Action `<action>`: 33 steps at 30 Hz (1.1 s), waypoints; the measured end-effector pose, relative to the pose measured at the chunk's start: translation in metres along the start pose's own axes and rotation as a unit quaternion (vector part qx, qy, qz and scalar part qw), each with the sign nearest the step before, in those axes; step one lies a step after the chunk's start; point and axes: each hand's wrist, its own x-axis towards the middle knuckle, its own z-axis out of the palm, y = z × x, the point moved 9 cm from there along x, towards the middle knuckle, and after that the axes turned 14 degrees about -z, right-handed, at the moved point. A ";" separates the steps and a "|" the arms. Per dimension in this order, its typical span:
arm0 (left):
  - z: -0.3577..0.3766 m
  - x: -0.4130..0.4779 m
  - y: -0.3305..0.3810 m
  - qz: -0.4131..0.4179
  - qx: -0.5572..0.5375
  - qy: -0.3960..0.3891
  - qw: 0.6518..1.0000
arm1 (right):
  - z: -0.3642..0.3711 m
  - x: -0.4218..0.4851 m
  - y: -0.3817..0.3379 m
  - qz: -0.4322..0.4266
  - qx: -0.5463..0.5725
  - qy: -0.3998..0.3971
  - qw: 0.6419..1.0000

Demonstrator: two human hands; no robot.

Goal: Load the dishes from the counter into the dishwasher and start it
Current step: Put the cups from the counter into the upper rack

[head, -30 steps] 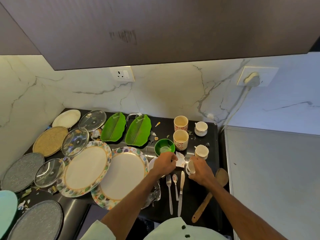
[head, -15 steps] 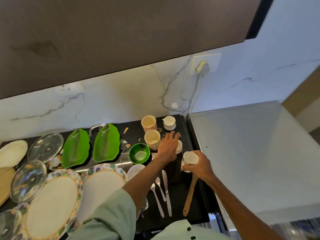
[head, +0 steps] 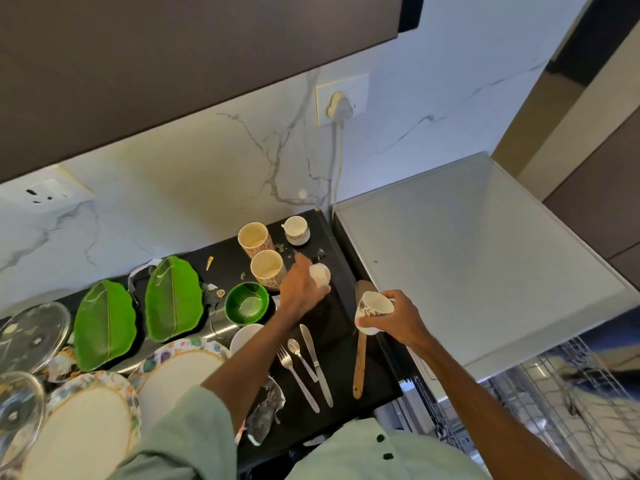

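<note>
Head view shows our right hand (head: 398, 318) gripping a small floral-patterned white cup (head: 374, 311) above the black bench (head: 341, 355) edge. Our left hand (head: 299, 289) grasps another small white cup (head: 320, 274) beside the tall patterned tumbler (head: 267, 269).

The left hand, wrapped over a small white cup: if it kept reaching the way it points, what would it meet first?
Probably the small white teacup with a patterned band at the counter's back, beyond the left hand and its small white cup; depth is unclear.
</note>
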 end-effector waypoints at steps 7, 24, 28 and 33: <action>0.013 -0.038 -0.003 -0.089 -0.215 -0.144 0.962 | 0.002 -0.037 0.018 0.068 0.206 0.032 0.976; 0.128 -0.181 0.109 0.057 -0.121 -0.326 0.936 | -0.081 -0.192 0.100 0.176 0.321 0.240 0.899; 0.161 -0.226 0.151 0.102 -0.080 -0.355 0.926 | -0.109 -0.249 0.141 0.201 0.329 0.299 0.873; 0.223 -0.291 0.190 0.171 -0.012 -0.356 0.919 | -0.137 -0.327 0.213 0.275 0.323 0.376 0.824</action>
